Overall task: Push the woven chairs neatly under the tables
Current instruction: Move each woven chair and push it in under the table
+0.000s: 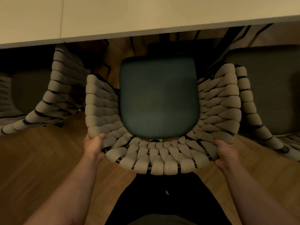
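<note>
A woven chair (162, 153) with a beige rope back and a dark green seat cushion (159, 98) stands straight below me, facing the pale table (146, 15). The front of the cushion lies just short of the table's edge. My left hand (94, 146) grips the left rear corner of the woven back. My right hand (224, 151) grips the right rear corner. Both thumbs lie on the inner side of the weave.
A second woven chair (53, 101) stands to the left and a third (253, 108) to the right, both close beside the middle one, their seats partly under the table. Wooden parquet floor (40, 159) lies all around. Dark table legs (194, 36) show under the tabletop.
</note>
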`<state>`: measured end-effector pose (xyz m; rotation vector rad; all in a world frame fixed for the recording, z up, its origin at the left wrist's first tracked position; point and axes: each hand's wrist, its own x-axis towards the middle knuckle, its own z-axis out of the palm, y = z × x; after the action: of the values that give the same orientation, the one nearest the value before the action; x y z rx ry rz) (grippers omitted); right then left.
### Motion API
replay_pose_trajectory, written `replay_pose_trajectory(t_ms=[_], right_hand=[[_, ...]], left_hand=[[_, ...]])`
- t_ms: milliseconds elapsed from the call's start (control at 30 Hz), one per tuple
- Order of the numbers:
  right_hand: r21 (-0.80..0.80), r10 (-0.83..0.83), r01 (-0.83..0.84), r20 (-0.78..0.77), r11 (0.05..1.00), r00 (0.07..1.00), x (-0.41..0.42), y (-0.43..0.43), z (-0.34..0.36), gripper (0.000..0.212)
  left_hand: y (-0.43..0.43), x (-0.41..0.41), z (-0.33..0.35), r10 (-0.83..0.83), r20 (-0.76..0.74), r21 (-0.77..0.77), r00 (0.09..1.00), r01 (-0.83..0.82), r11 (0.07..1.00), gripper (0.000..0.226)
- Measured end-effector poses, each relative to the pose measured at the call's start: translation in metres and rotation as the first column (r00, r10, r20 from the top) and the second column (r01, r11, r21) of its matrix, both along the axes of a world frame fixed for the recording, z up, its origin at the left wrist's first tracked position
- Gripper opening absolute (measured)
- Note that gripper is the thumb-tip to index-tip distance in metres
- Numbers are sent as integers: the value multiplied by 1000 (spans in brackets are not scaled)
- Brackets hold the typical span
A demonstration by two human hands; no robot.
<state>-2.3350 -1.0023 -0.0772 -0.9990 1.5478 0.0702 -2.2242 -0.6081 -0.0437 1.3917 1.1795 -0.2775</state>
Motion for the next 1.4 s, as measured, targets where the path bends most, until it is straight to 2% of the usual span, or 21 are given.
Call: replay_pose_trajectory(t_ms=[167, 267, 467, 567, 700, 1000, 1067, 1100, 1133, 1167, 1200, 1233, 1267, 1300, 1333, 1367, 1400], right_hand=[[-15, 22, -23, -17, 1000, 1000, 4, 5, -2, 36], [5, 18, -18, 5, 1000, 1000, 25, 4, -8, 33], [-2, -7, 7, 38, 1000, 999, 73, 0, -21, 39], [-61, 27, -23, 58, 998, 998, 104, -8, -16, 38], [-58, 43, -38, 82, 998, 996, 144, -16, -10, 44], [-57, 50, -43, 130, 997, 990, 192, -21, -7, 44], [-131, 79, -67, 89, 989, 993, 187, -18, -3, 49], [-234, 160, -148, 32, 961, 987, 180, -13, 0, 52], [-360, 258, -257, -46, 897, 965, 171, -5, 5, 56], [-481, 366, -373, -111, 794, 924, 161, 8, 11, 61], [-601, 488, -490, -184, 631, 853, 149, 21, 16, 64], [-708, 597, -574, -266, 411, 757, 139, 33, 18, 62], [-773, 692, -611, -346, 172, 633, 131, 42, 15, 53], [-798, 757, -601, -410, -28, 509, 127, 50, 10, 39], [-803, 802, -579, -434, -139, 410, 127, 56, 3, 25], [-792, 836, -578, -443, -196, 324, 131, 60, 0, 24], [-757, 849, -608, -467, -239, 247, 136, 62, -3, 34]], left_hand=[[7, 10, 9, -34, 8, 0, 999, 34, 999, 39], [8, 31, 2, -52, 31, -8, 998, 52, 999, 39], [2, 80, -23, -88, 41, -25, 995, 89, 996, 45], [-2, 106, -30, -118, 51, -26, 992, 119, 993, 53], [-8, 143, -32, -125, 64, -22, 990, 127, 992, 61], [-12, 184, -27, -157, 38, -4, 987, 157, 988, 60], [-14, 179, -28, -201, 43, 57, 979, 199, 978, 61], [-16, 172, -29, -273, 50, 152, 961, 262, 953, 65], [-19, 163, -29, -365, 55, 289, 929, 335, 897, 69], [-25, 153, -27, -464, 48, 453, 885, 395, 800, 73], [-32, 142, -22, -565, 16, 594, 825, 447, 669, 73], [-39, 131, -20, -676, -50, 702, 735, 507, 499, 70], [-43, 123, -20, -781, -163, 768, 603, 574, 284, 62], [-44, 116, -23, -835, -318, 773, 448, 633, 45, 56], [-42, 114, -26, -824, -474, 730, 311, 662, -170, 56], [-39, 115, -29, -779, -591, 664, 208, 674, -324, 63], [-37, 115, -28, -739, -658, 610, 145, 678, -410, 69]])
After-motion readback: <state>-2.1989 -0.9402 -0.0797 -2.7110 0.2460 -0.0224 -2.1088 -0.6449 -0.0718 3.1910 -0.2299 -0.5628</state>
